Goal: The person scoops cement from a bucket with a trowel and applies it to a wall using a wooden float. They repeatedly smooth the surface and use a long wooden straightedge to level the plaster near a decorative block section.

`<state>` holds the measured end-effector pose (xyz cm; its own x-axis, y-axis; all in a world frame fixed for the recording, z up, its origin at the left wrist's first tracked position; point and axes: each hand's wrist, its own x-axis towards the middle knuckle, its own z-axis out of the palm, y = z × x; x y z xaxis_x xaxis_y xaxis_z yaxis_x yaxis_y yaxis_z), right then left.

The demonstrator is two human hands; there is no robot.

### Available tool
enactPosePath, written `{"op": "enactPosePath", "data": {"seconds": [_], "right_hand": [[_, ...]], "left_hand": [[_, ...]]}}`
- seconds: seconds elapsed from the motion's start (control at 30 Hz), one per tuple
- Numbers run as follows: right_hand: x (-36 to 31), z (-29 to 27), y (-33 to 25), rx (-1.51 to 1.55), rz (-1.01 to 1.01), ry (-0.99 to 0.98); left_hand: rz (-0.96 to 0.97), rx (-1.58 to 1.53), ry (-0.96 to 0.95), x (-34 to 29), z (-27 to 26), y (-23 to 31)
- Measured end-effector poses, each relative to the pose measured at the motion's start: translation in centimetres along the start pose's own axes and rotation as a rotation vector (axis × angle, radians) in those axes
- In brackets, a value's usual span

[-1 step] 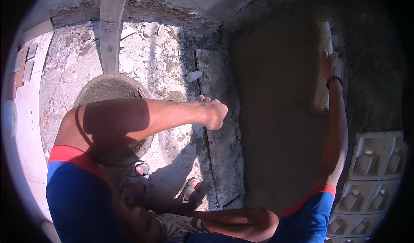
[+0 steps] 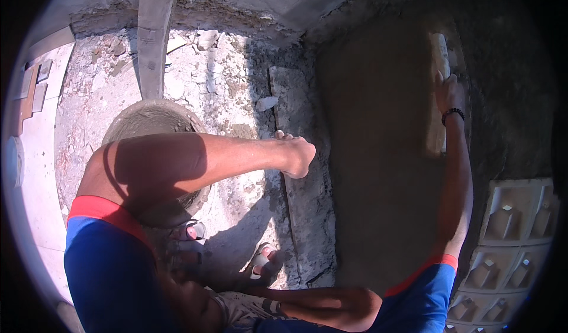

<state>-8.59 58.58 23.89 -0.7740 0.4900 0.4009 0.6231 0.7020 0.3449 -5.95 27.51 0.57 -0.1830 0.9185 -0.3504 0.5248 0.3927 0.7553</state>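
My right hand [image 2: 448,93] grips a long, pale plastering float [image 2: 439,52] around its middle. The float lies lengthwise against the dark, wet-looking plastered wall [image 2: 378,132] on the right, and a dark bead bracelet circles that wrist. My left hand [image 2: 297,157] is stretched out across the middle, its fingers curled closed and nothing visible in them. Below the left forearm stands a round mortar tub [image 2: 121,120] with grey mortar inside, partly hidden by the arm.
A grey plank or post [image 2: 152,43] rises behind the tub. Rubble and a loose white chunk [image 2: 267,103] litter the rough floor [image 2: 231,209]. Patterned vent blocks [image 2: 503,215] fill the lower right. Tile pieces [image 2: 40,96] lie at far left. Sandalled feet [image 2: 262,259] show below.
My right hand and the float have shifted slightly left and down along the wall. My left hand has barely moved, a touch to the right.
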Motion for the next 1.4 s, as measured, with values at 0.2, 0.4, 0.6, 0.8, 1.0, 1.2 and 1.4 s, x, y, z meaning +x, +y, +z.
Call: {"op": "enactPosePath", "data": {"seconds": [0.2,0.4,0.6,0.8,1.0,1.2,1.4], "right_hand": [[-16.3,9.1,1.8,-0.045,-0.052,-0.473],[-29.0,6.0,10.1,-0.205,-0.050,-0.707],[-32.6,-2.2,18.9,-0.180,0.097,-0.425],[-25.2,1.7,11.5,0.651,0.309,-0.514],[-25.0,16.8,6.1,0.557,0.071,-0.376],[-27.9,22.8,1.4,0.481,0.080,-0.643],[-32.9,22.3,3.9,0.528,0.140,-0.757]], "left_hand": [[0.144,0.100,-0.097,0.7,1.6,3.8],[0.129,0.088,-0.055,0.2,3.3,3.1],[0.028,0.116,-0.134,0.0,2.2,0.3],[0.001,0.206,-0.210,1.8,3.9,0.4],[0.078,0.215,-0.198,1.0,5.5,1.4],[-0.048,0.236,-0.209,-0.1,6.2,-0.8],[0.043,0.198,-0.231,0.5,6.6,-1.0]]}}
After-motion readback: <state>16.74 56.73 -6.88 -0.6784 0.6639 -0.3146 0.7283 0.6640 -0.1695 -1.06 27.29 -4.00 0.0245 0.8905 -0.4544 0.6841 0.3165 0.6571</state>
